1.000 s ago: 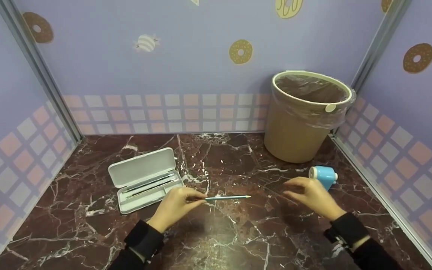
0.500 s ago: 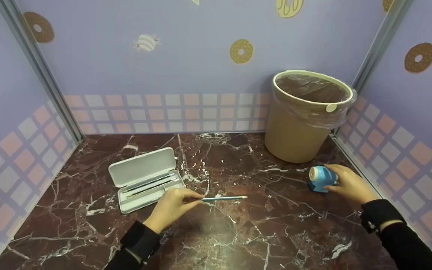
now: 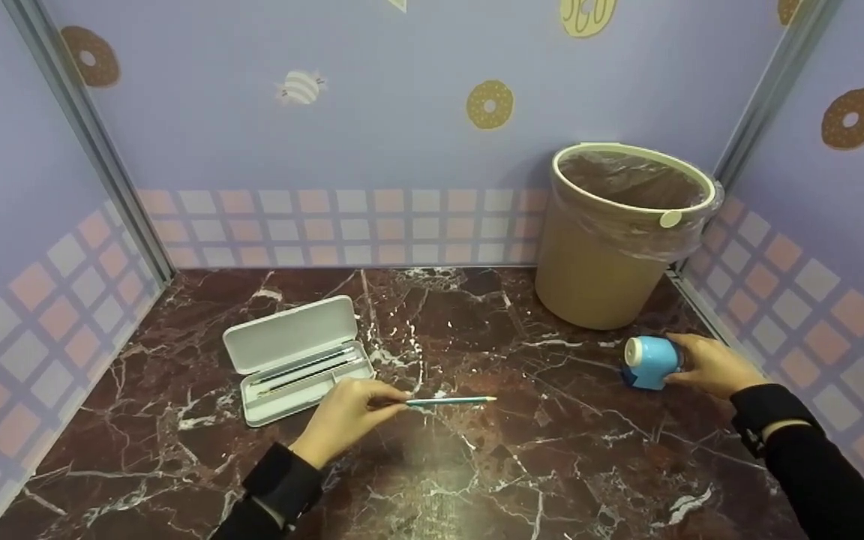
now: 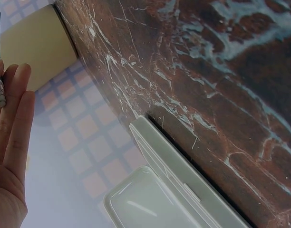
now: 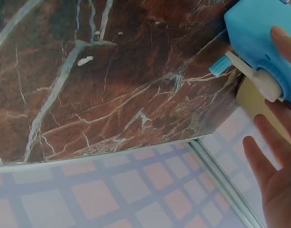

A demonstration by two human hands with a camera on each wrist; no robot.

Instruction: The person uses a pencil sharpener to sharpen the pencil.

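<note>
My left hand [image 3: 348, 416] pinches a thin blue-green pencil [image 3: 451, 400] near its end between thumb and fingers. The pencil points right, its pale tip away from the hand; in the left wrist view its metal-banded eraser end [image 4: 0, 99] shows below the fingertips. On the right side of the table, my right hand [image 3: 713, 367] grips a light blue crank pencil sharpener [image 3: 653, 361] from its right. The right wrist view shows the thumb [image 5: 284, 43] against the blue body, with a white crank arm [image 5: 247, 71] beside the fingers. Some fingertips are hidden there.
An open white pencil case [image 3: 289, 337] with several pencils inside lies left of the left hand. A tan trash bin [image 3: 601, 277] with a clear liner stands at the back right. White specks dot the marbled table [image 3: 432, 480]; patterned walls enclose it.
My right hand has moved right and taken hold of the pencil sharpener, which has turned slightly. The left hand has stayed nearly in place with the pencil.
</note>
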